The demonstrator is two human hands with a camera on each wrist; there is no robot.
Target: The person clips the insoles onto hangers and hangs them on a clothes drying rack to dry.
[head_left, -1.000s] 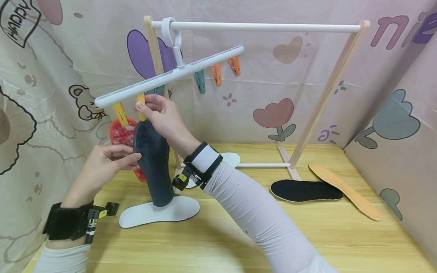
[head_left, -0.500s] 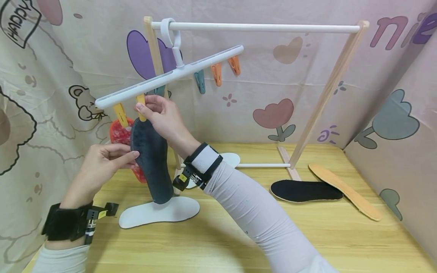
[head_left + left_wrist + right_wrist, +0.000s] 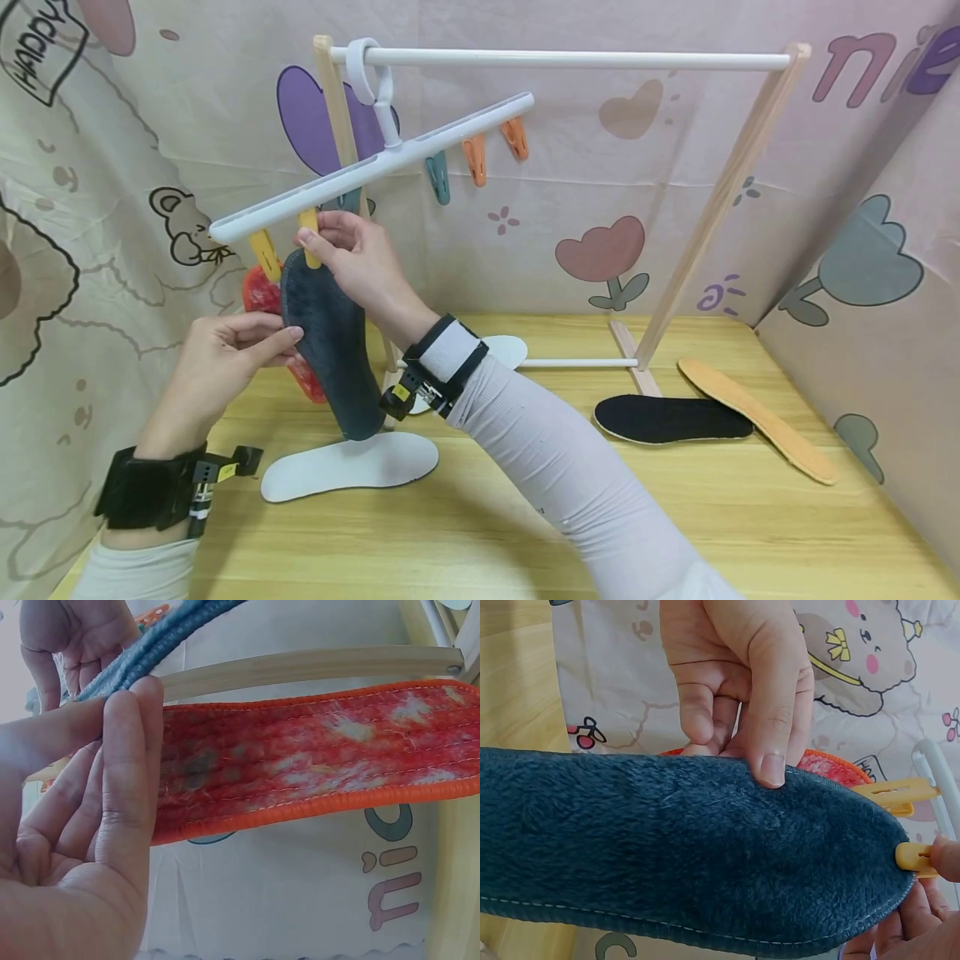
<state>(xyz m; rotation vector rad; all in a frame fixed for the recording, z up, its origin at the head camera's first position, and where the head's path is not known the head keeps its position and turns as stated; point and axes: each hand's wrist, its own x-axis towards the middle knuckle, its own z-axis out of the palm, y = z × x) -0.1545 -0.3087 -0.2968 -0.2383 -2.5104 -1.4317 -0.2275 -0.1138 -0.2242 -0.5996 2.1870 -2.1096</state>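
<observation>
Now, dark blue insole at the yellow clip.
I see right hand pinching that clip, left hand pinching the insole's edge.

Red insole just behind the dark insole, white insole underneath; open tabletop rightward.

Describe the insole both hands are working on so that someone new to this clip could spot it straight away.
Find the white clip hanger hooked on the wooden drying rack's white top rail. Below its lower left end hangs a dark blue-grey fleecy insole, its tip at a yellow clip pinched by the right hand, with the left hand at its edge. The neighbouring red fuzzy insole hangs behind; the others lie flat.
</observation>
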